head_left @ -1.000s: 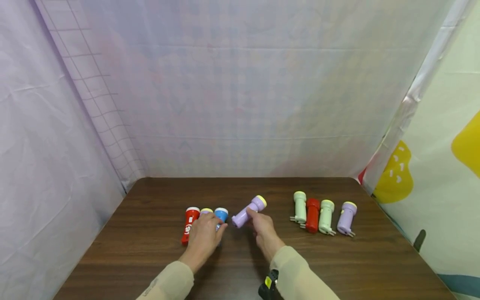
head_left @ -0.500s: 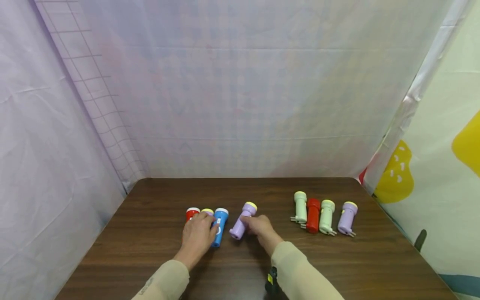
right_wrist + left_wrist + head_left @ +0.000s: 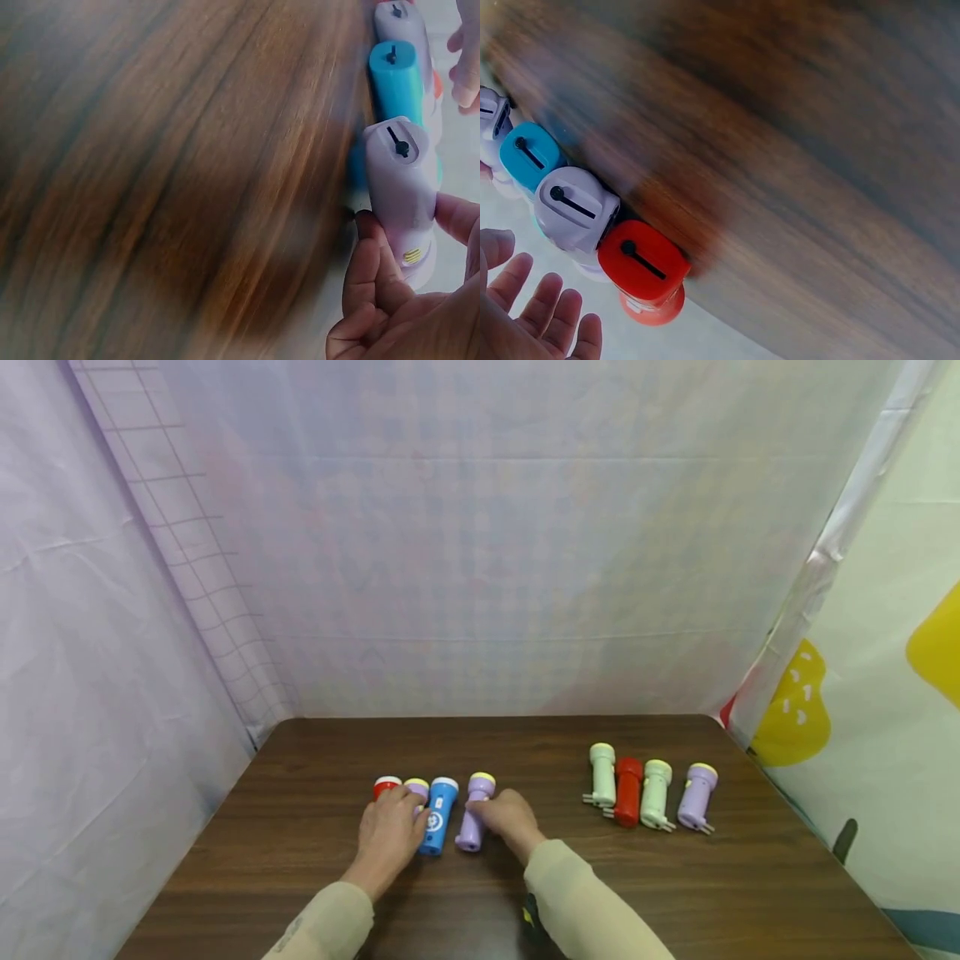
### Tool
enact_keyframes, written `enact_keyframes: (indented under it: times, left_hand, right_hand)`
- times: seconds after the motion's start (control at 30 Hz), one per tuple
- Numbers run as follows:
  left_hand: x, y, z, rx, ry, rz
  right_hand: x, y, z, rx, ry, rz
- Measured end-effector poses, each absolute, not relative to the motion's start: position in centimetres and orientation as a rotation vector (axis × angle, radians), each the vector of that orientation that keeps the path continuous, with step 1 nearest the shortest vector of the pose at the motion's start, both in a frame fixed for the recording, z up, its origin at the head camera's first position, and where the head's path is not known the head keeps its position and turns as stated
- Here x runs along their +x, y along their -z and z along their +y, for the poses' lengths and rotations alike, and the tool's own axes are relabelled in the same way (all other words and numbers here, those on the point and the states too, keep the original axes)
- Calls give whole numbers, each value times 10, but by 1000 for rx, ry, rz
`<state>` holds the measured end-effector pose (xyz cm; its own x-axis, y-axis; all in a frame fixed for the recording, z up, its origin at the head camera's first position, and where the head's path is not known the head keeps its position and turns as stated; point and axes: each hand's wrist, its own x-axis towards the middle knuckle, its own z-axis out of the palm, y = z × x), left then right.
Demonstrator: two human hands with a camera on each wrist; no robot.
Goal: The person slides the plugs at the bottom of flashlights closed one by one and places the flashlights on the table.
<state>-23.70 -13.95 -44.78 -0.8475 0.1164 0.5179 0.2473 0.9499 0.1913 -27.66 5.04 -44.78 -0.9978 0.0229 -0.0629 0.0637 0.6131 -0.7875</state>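
My right hand (image 3: 512, 818) grips a purple flashlight (image 3: 471, 828) with a yellow rim, just right of a blue flashlight (image 3: 438, 827). In the right wrist view the thumb and fingers of the right hand (image 3: 405, 300) lie on either side of the purple flashlight (image 3: 401, 187). My left hand (image 3: 392, 835) is over a red flashlight (image 3: 386, 784) and another purple one (image 3: 417, 787), partly hiding both. The left wrist view has the left hand (image 3: 536, 319) with fingers loosely spread beside the red flashlight (image 3: 643, 262), holding nothing.
On the right of the brown table (image 3: 337, 752) lie two pale green flashlights (image 3: 603, 777) (image 3: 656, 793), a red one (image 3: 627, 792) between them and a purple one (image 3: 697, 797), with plug prongs showing. Curtains (image 3: 480, 568) stand behind the table.
The right hand has brought its purple flashlight left and nearer, turning it from slanted to almost parallel with the blue one. The left hand has shifted left, uncovering the blue flashlight.
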Motion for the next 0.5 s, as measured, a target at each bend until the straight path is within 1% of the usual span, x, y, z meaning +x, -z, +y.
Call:
enact_keyframes:
  times: [0.23, 0.4, 0.5]
  left_hand:
    - [-238, 452, -141, -294, 316, -2538]
    - [-237, 452, -143, -297, 306, -2536]
    - [-236, 452, -144, -275, 310, -2567]
  right_hand:
    - [-275, 447, 39, -54, 1157, 2915]
    - [-275, 440, 34, -9, 911, 3014]
    - [-276, 440, 33, 5, 860, 3013]
